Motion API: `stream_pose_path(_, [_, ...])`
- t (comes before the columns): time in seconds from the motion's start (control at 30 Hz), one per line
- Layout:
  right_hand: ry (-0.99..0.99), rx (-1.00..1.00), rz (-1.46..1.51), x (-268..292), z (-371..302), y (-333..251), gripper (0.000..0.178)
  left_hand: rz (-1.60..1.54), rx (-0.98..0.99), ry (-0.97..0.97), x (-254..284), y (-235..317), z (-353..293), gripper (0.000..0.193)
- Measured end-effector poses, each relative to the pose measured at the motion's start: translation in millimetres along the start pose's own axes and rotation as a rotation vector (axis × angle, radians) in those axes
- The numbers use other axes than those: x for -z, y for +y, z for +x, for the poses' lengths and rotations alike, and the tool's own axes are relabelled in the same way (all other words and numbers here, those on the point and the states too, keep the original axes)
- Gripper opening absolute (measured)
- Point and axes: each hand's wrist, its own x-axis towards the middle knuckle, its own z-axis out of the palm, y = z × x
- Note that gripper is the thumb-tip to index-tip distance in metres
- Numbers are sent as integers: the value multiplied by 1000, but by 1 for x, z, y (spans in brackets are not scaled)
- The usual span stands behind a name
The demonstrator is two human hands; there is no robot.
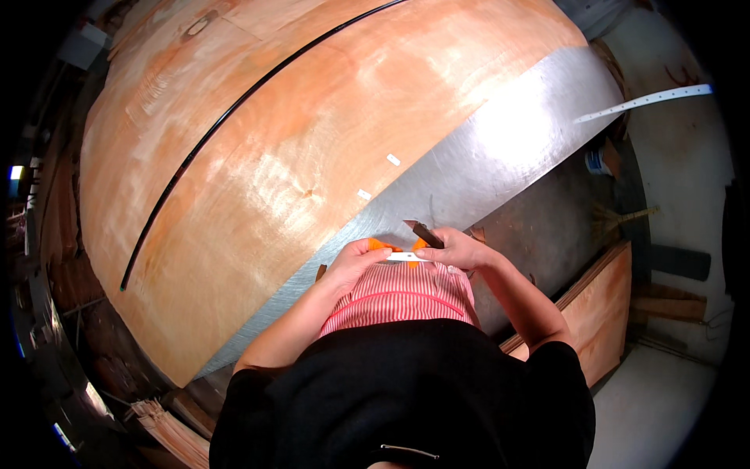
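Observation:
Close to my waist, both hands hold a short white strip (402, 256) stretched between them. My left hand (357, 258) pinches its left end. My right hand (459, 249) pinches the other end with the thumb and also grips a knife (426, 233), its dark handle slanting up and left to a small pointed blade. Bright orange material (376, 245) shows around the fingers of both hands; whether it is a finger covering or something held, I cannot make out. Beneath the hands is a red-and-white striped apron (394, 301).
A large wood sheet (258, 180) lies ahead, with a metal strip (461, 168) along its near edge. On the wood lie a long black rod (226, 113) and two small white pieces (393, 160). A long white dotted strip (648, 100) overhangs at right; stacked boards (598, 313) stand lower right.

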Motion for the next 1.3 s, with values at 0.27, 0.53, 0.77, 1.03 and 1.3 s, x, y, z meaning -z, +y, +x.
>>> stream_pose_path(0.27, [-224,-208,-358,2,0,33,47,459,-26,-17,27,-33,-6,12])
stream_pose_path(0.53, [-156,-128,-355,10,-5,58,48,510,-58,21,38,-41,-6,32])
stream_pose_path(0.77, [-179,-358,-171,17,-14,60,33,392,29,-6,39,-38,-8,41])
stream_pose_path(1.03, [-204,-509,277,22,-14,80,22,289,95,-1,35,-38,-10,40])
stream_pose_path(1.3, [89,-329,-276,49,-12,91,31,15,92,129,40,-40,-16,33])
